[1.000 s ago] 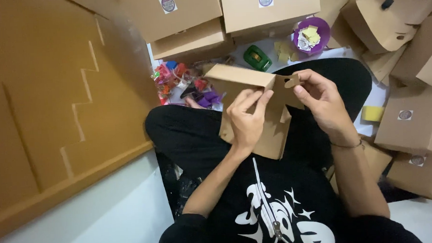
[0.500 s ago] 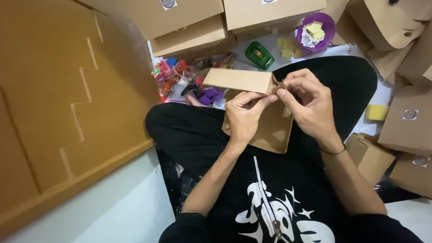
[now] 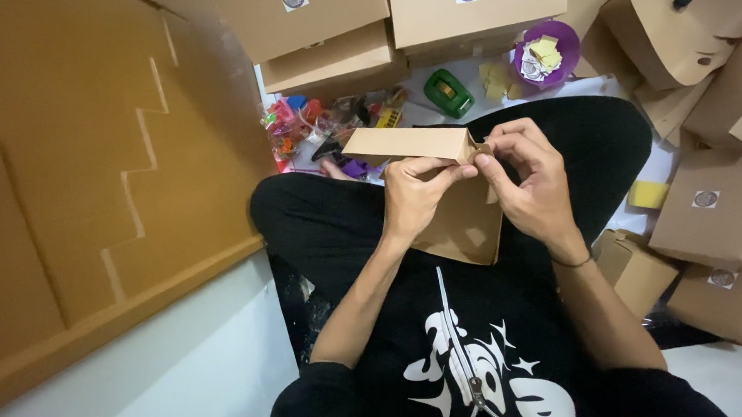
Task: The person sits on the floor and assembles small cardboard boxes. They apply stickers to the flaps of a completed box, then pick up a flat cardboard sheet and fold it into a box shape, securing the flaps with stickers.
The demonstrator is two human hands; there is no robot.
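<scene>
- Centrally, brown cardboard box (image 3: 445, 188) held over the lap, flap at top.
- Left hand (image 3: 412, 200) and right hand (image 3: 533, 185) both pinch its top right corner, fingers clamped on the cardboard.
- Beyond: green tape dispenser (image 3: 448, 92), purple bowl (image 3: 545, 55) of paper scraps, pile of coloured toys (image 3: 317, 123).
- Closed brown boxes (image 3: 462, 8) with round stickers behind and right.

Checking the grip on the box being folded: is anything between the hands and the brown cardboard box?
Nothing visible. The left hand and right hand both pinch the brown cardboard box directly at its top corner, over the lap.
</scene>
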